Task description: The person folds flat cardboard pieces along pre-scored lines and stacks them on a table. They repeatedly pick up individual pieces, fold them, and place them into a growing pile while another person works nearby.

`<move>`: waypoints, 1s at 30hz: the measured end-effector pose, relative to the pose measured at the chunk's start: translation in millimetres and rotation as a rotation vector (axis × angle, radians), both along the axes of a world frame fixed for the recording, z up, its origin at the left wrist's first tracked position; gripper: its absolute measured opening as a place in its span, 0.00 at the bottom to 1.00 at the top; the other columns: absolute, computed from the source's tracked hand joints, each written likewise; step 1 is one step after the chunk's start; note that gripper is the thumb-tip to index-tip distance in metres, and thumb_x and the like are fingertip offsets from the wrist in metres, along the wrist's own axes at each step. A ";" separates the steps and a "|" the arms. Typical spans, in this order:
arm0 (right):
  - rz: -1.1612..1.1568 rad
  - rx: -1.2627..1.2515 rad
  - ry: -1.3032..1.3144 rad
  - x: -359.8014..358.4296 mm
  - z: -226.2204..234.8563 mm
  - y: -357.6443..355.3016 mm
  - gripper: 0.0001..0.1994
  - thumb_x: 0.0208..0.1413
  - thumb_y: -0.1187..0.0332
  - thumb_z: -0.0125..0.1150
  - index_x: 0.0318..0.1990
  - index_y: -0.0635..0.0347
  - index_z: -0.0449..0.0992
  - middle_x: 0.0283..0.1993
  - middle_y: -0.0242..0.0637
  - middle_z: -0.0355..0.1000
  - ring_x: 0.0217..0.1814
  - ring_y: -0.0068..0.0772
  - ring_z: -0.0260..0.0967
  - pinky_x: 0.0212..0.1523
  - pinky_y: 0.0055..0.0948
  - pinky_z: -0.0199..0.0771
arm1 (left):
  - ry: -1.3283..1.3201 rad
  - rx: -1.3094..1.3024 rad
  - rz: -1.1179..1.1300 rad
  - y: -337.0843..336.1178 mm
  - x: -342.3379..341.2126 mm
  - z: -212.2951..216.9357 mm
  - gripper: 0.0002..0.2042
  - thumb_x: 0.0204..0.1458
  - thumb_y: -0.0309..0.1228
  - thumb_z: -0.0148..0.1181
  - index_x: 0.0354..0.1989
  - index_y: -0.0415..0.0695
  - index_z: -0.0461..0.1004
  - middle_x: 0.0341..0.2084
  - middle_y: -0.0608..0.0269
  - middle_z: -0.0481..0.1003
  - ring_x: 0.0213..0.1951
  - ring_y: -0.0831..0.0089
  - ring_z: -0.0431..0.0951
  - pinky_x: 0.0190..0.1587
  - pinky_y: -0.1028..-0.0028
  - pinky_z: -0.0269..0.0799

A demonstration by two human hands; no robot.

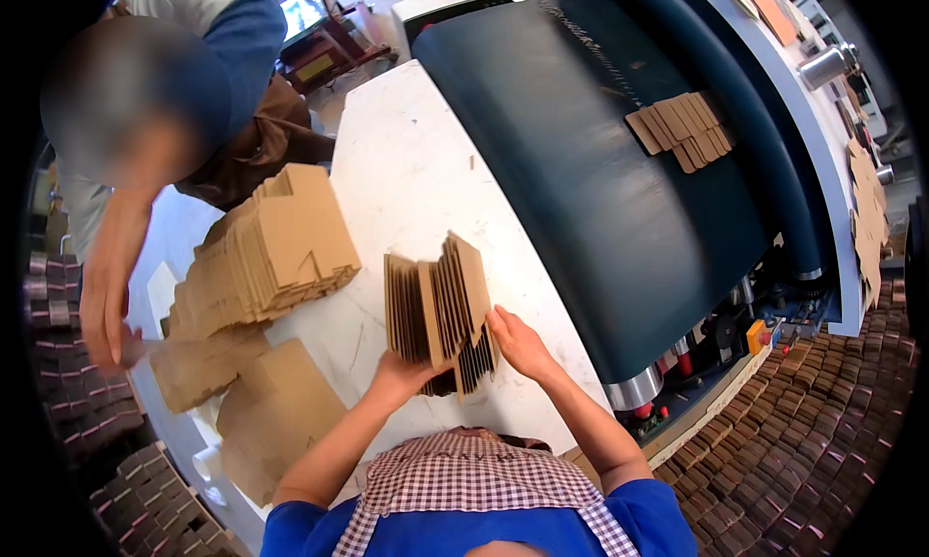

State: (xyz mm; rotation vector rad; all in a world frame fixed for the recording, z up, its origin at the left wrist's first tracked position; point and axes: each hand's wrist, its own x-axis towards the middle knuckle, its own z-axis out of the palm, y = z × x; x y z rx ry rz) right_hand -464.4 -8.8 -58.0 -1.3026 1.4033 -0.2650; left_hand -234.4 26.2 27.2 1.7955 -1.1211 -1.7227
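Pretty bright, even daylight, glare blowing out the white table (416, 170). Heavy fisheye bending, black vignette corners, edges soft, shadows weak.

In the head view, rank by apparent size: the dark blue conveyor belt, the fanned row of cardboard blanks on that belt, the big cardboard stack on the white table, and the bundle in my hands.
1. Dark blue conveyor belt, by far the largest.
2. Big cardboard stack on the white table.
3. Bundle held between the left hand and right hand.
4. Fanned row of blanks; it lies farther from the camera, so this rank is unsure.

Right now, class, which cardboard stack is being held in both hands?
The upright stack at the table's middle, between the left hand and right hand. The bigger pile lies untouched to its left; another group rides the belt.
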 end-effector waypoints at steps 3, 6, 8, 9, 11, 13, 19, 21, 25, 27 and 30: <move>-0.112 -0.148 -0.065 13.5 3.6 21.5 0.27 0.70 0.53 0.44 0.69 0.61 0.63 0.69 0.52 0.62 0.72 0.47 0.60 0.70 0.36 0.58 | 0.199 -0.082 0.246 16.0 -9.3 -14.6 0.29 0.49 0.32 0.74 0.58 0.36 0.70 0.50 0.59 0.77 0.53 0.71 0.75 0.57 0.70 0.71; -0.169 -0.336 -0.301 8.2 -13.7 35.8 0.25 0.70 0.58 0.47 0.69 0.60 0.62 0.70 0.46 0.62 0.73 0.41 0.59 0.71 0.34 0.57 | 0.282 -0.245 0.307 13.4 -13.8 -17.6 0.27 0.50 0.33 0.73 0.56 0.34 0.71 0.50 0.57 0.77 0.51 0.71 0.77 0.55 0.71 0.71; -0.161 -0.328 -0.416 6.2 -22.2 44.4 0.26 0.71 0.57 0.47 0.71 0.60 0.60 0.72 0.43 0.60 0.75 0.39 0.55 0.73 0.34 0.53 | 0.293 -0.238 0.350 16.7 -13.4 -34.0 0.29 0.49 0.34 0.73 0.58 0.35 0.69 0.51 0.57 0.76 0.53 0.68 0.76 0.56 0.70 0.70; -0.159 -0.300 -0.433 7.7 -18.5 46.1 0.27 0.71 0.57 0.46 0.71 0.60 0.59 0.73 0.44 0.59 0.76 0.39 0.54 0.73 0.34 0.52 | 0.334 -0.173 0.335 13.9 -13.2 -19.5 0.34 0.49 0.35 0.73 0.61 0.36 0.65 0.53 0.56 0.75 0.55 0.68 0.74 0.57 0.69 0.70; -0.155 -0.245 -0.466 9.1 -8.3 47.6 0.28 0.71 0.55 0.45 0.72 0.61 0.58 0.74 0.45 0.57 0.77 0.40 0.52 0.74 0.34 0.50 | 0.280 -0.134 0.407 24.8 -13.8 -35.9 0.37 0.49 0.36 0.73 0.64 0.36 0.59 0.54 0.56 0.73 0.57 0.68 0.72 0.57 0.69 0.70; -0.062 -0.315 -0.338 10.8 3.6 47.0 0.35 0.66 0.52 0.52 0.73 0.64 0.53 0.75 0.49 0.52 0.78 0.43 0.49 0.75 0.36 0.48 | 0.222 -0.198 0.379 27.8 -11.8 -52.9 0.39 0.46 0.39 0.75 0.62 0.35 0.60 0.53 0.55 0.74 0.53 0.67 0.75 0.54 0.70 0.72; -0.034 -0.295 -0.068 37.6 76.5 43.0 0.52 0.50 0.50 0.68 0.74 0.67 0.44 0.74 0.59 0.48 0.77 0.52 0.50 0.73 0.39 0.54 | 0.048 -0.337 0.286 17.0 -16.6 -58.0 0.44 0.40 0.41 0.74 0.64 0.38 0.57 0.50 0.52 0.75 0.51 0.58 0.78 0.53 0.65 0.74; -0.074 -0.261 -0.097 29.8 74.6 42.4 0.46 0.51 0.56 0.66 0.73 0.67 0.49 0.67 0.57 0.60 0.67 0.48 0.63 0.64 0.38 0.66 | -0.017 -0.316 0.234 14.7 -14.1 -56.6 0.44 0.40 0.41 0.74 0.65 0.39 0.56 0.51 0.51 0.74 0.52 0.56 0.77 0.53 0.65 0.74; -0.172 -0.188 -0.116 5.6 88.4 34.0 0.31 0.53 0.60 0.62 0.62 0.67 0.63 0.54 0.49 0.73 0.52 0.36 0.73 0.52 0.33 0.73 | -0.026 -0.296 0.185 19.7 -5.5 -50.1 0.51 0.40 0.41 0.75 0.70 0.39 0.49 0.59 0.50 0.69 0.57 0.57 0.74 0.58 0.65 0.70; -0.175 -0.165 -0.121 4.9 96.2 31.8 0.32 0.53 0.60 0.61 0.63 0.67 0.63 0.55 0.48 0.73 0.52 0.36 0.73 0.53 0.33 0.73 | -0.042 -0.331 0.211 22.6 -12.4 -42.8 0.53 0.40 0.42 0.76 0.71 0.38 0.48 0.60 0.50 0.69 0.59 0.57 0.73 0.59 0.65 0.68; -0.170 -0.164 -0.152 3.7 82.0 32.8 0.32 0.54 0.60 0.61 0.64 0.67 0.62 0.56 0.47 0.73 0.53 0.35 0.72 0.55 0.33 0.72 | -0.070 -0.352 0.224 17.3 -20.3 -37.5 0.55 0.39 0.45 0.76 0.72 0.38 0.47 0.62 0.49 0.67 0.61 0.56 0.71 0.60 0.64 0.69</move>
